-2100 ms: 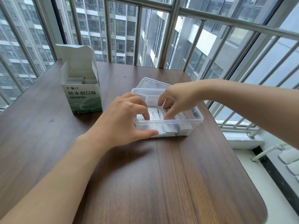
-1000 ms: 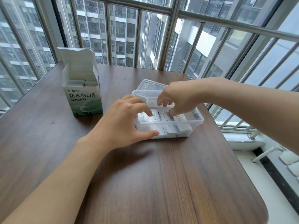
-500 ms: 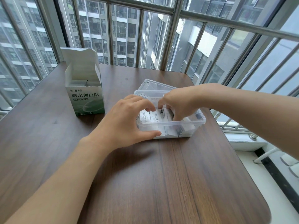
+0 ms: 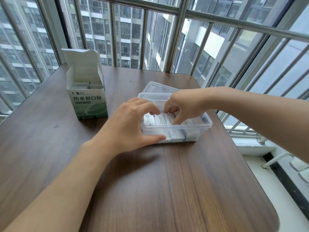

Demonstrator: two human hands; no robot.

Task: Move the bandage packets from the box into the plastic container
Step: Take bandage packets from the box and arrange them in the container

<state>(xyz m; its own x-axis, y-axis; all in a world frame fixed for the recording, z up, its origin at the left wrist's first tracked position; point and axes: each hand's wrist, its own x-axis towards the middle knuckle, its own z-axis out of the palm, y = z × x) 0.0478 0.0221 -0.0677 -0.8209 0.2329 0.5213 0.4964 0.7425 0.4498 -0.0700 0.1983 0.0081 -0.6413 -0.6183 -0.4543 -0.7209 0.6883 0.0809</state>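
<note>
the plastic container (image 4: 204,125) is the landmark here. it sits on the wooden table (image 4: 167,190), and white bandage packets (image 4: 157,120) already lie inside it in a row, some stacked toward the front wall. the left hand (image 4: 132,128) grips the container's near left corner, thumb flat along the front wall and fingers curled over the rim, most likely to keep the light tub from sliding while the other hand works. the right hand (image 4: 182,106) reaches down from above the container with its fingers bent in among the packets; it seems to be pressing or nudging them into line so more will fit, though whether it actually pinches one i cannot tell. the two hands are close together over the container's left half, fingertips nearly meeting.

the box (image 4: 87,91) stands upright to the left of the container and a little farther back, well apart from it, flap raised, with more packets showing inside, so the move looks only partly done. the clear lid (image 4: 158,87) lies just behind the container, tucked against its far rim, out of the way.

the table is dark brown woodgrain with a rounded corner. beyond the container, metal railings (image 4: 177,39) and glass look out on high-rise blocks.
</note>
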